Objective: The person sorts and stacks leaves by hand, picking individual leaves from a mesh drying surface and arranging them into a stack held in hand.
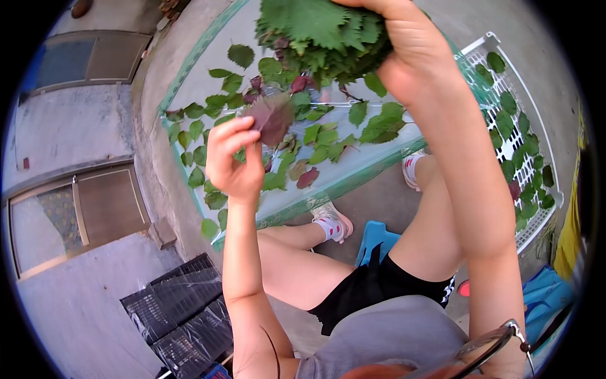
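My left hand [237, 158] pinches a single purple-brown perilla leaf [273, 120] between thumb and fingers, raised over the mesh surface. Higher up and to the right, my right hand [413, 54] grips a thick stack of green perilla leaves [328, 38] with jagged edges; the top of the stack runs out of view. Below both hands, many loose green leaves [382, 126] and a few purple ones lie scattered over a pale mesh sheet [353, 167] with a green border. The held leaf hangs just left of the stack, apart from it.
A white plastic crate [536, 221] strewn with leaves stands at the right. Black plastic crates [180, 309] lie at lower left, near a wall with framed panels [79, 211]. Between my legs is a blue stool [377, 240]. A blue bag [548, 297] sits at lower right.
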A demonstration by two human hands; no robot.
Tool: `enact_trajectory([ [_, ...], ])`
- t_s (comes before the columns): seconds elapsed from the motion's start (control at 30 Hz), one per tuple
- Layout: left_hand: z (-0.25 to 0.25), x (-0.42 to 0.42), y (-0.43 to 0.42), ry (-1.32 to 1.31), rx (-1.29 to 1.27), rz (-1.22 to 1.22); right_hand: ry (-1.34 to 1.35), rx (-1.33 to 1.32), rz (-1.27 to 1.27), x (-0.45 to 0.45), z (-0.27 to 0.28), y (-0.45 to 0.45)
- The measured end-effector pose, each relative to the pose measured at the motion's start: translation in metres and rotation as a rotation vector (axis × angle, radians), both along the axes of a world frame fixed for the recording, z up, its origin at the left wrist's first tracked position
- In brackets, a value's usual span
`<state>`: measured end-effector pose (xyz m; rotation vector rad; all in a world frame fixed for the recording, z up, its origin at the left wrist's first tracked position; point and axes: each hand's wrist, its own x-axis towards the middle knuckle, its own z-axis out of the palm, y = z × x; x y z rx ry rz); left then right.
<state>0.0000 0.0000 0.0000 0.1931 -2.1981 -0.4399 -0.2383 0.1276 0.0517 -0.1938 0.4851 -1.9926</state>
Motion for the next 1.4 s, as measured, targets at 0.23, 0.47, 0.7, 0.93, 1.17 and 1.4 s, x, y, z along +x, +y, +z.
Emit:
enact_trajectory([
  [0.23,0.022,0.045,0.025,0.071,-0.217,-0.037,0.116,0.124,0.017,0.029,-0.006,-0.014],
  [0.47,0.037,0.052,0.031,0.252,0.501,-0.151,0.570,0.193,-0.104,0.079,-0.025,-0.030],
  [0.7,0.013,0.041,0.019,0.242,1.027,0.047,0.587,0.246,0.093,0.121,-0.040,-0.040],
  [0.93,-0.006,0.050,0.001,0.204,0.974,0.171,0.508,0.232,0.264,0.135,-0.042,-0.046],
  [1.17,-0.001,0.064,-0.006,0.153,1.698,-0.265,0.553,0.172,0.411,0.147,-0.041,-0.057],
  [1.4,-0.015,0.067,-0.006,0.230,1.714,-0.140,1.022,0.294,0.325,0.135,-0.050,-0.070],
])
